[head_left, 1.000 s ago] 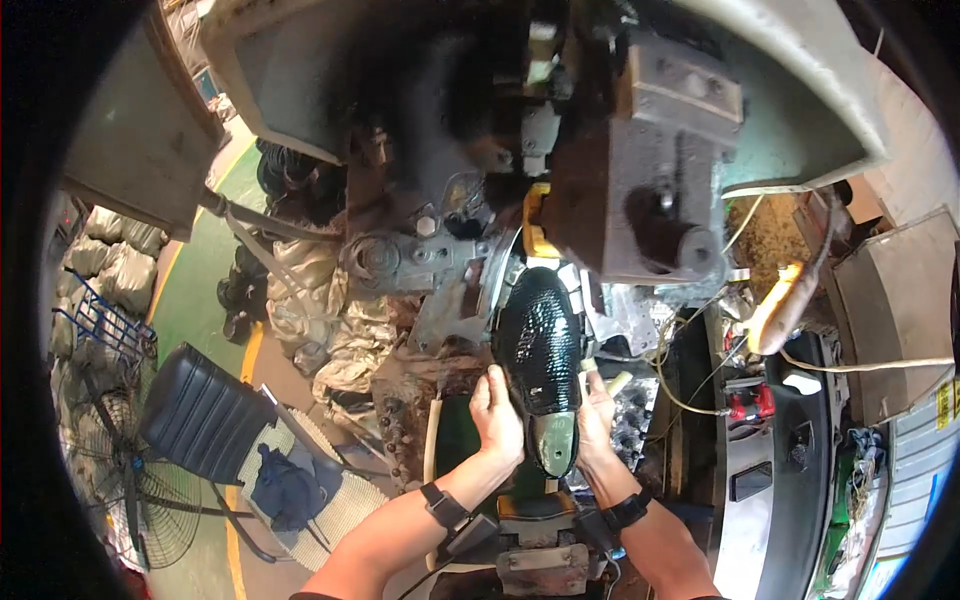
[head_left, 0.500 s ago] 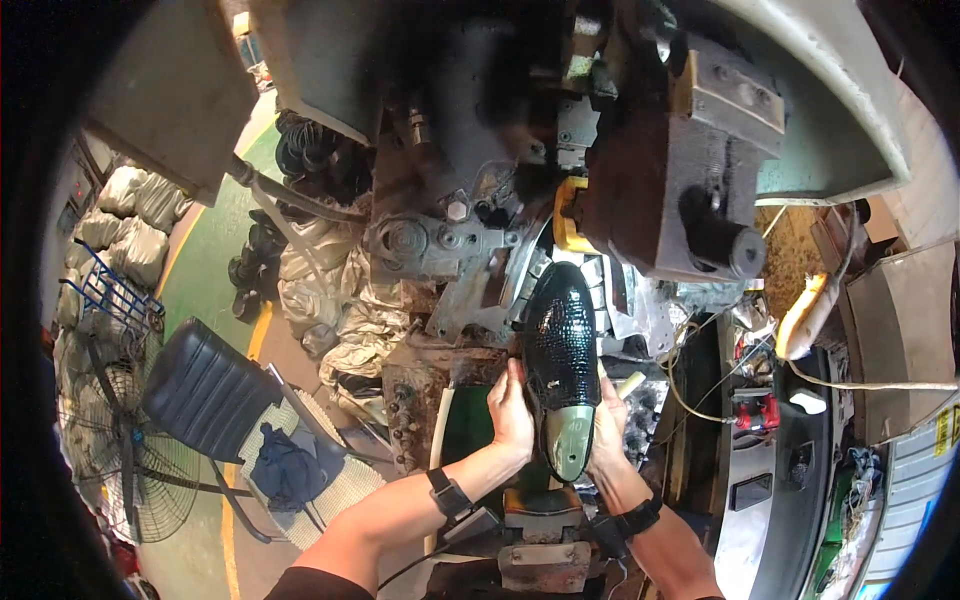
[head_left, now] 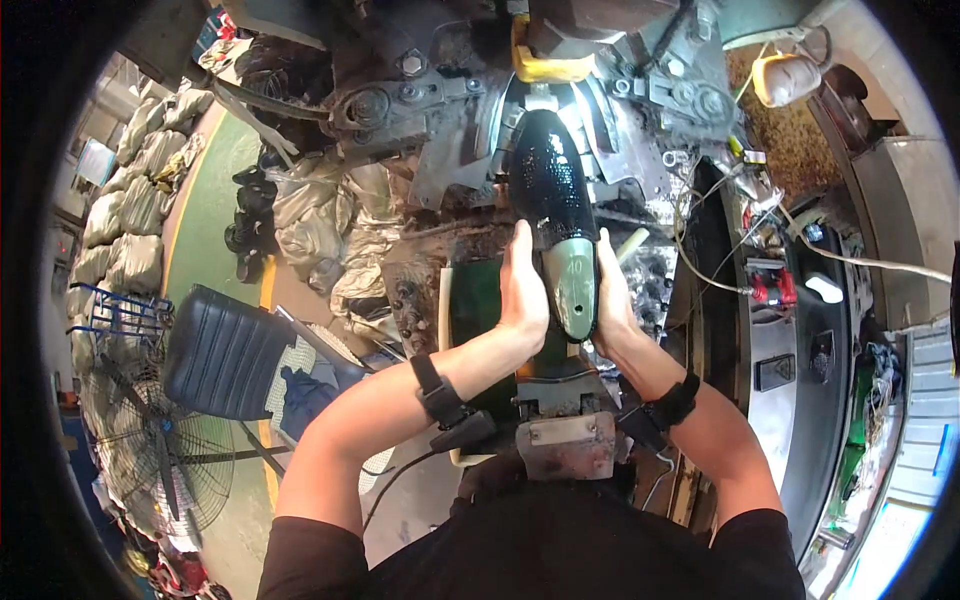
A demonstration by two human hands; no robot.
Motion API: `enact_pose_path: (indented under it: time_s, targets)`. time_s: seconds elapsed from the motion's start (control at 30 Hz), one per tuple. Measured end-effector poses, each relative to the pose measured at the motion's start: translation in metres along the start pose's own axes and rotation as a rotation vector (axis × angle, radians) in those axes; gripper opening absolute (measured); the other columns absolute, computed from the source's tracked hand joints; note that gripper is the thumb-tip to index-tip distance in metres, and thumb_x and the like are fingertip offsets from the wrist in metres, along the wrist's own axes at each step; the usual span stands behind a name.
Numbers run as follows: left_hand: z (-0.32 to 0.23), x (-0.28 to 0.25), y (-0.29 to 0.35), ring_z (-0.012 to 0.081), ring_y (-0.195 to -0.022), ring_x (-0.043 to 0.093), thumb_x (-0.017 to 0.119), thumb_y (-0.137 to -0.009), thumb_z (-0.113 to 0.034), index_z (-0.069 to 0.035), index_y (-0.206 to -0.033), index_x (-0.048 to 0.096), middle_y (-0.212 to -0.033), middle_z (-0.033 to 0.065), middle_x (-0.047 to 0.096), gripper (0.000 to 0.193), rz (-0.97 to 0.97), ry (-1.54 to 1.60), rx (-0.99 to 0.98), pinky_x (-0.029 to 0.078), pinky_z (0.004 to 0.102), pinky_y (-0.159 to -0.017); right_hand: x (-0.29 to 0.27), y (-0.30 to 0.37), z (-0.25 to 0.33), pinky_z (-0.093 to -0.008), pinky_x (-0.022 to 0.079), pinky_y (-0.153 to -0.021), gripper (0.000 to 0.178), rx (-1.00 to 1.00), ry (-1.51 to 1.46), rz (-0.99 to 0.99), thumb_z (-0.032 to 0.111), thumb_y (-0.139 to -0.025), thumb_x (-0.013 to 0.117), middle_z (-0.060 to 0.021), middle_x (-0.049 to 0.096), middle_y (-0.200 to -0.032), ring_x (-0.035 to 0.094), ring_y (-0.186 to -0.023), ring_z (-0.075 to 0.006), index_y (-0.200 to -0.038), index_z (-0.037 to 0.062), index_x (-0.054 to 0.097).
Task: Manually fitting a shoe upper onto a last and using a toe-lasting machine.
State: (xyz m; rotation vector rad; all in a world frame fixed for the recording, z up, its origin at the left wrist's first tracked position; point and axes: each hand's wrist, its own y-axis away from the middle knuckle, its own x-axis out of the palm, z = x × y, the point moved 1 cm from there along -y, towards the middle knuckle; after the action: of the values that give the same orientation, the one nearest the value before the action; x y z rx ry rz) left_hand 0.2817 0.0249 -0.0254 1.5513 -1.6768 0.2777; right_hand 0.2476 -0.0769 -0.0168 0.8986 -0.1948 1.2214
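A glossy black shoe upper [head_left: 549, 180] with a scaly texture is stretched over a green shoe last [head_left: 573, 285]. Its toe points away from me, between the metal plates of a machine, under a bright light. My left hand [head_left: 523, 292] lies along the left side of the shoe, its fingers pointing forward. On the opposite side my right hand [head_left: 617, 300] presses against the last and upper, so both palms hold the piece between them. The fingertips' undersides are hidden against the shoe. Just beyond the toe sits a yellow machine part [head_left: 550, 66].
Metal plates [head_left: 455, 150] flank the toe. Left of me stand a black padded chair [head_left: 225, 350] and a fan [head_left: 165, 430]; pale sacks [head_left: 310, 220] lie behind. To the right, a red tool [head_left: 773, 288] lies on a bench, and a cable [head_left: 880, 264] crosses above it.
My view has shifted, so the machine's centre and both side plates show more fully. Both hands still hold the shoe, and its toe now sits between the plates.
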Motion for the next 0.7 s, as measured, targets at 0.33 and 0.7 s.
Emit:
enact_pose_path:
  time_s: [0.33,0.7]
  targets:
    - [0.017,-0.005,0.003,0.0185,-0.107,0.061,0.045,-0.109,-0.047,0.001,-0.127,0.058,-0.122,0.0116,0.066,0.053,-0.046,-0.175,0.287,0.048,0.0341,-0.097,-0.006,0.007,-0.020,-0.0327,0.054,-0.087,0.055,-0.085,-0.053,-0.152,0.056,-0.106,0.045,-0.0058,0.071,-0.111,0.068,-0.095,-0.0181,-0.122,0.0073,0.067]
    - [-0.046,-0.200,0.019,0.0173,-0.107,0.067,0.061,-0.104,-0.021,0.004,-0.136,0.059,-0.118,0.0123,0.071,0.041,-0.271,-0.824,0.544,0.052,0.0300,-0.096,-0.204,0.022,0.027,-0.0195,0.037,-0.053,0.072,-0.376,0.647,-0.210,0.019,-0.097,0.070,0.0053,0.057,-0.075,0.049,-0.061,-0.0028,-0.158,0.0074,0.036]
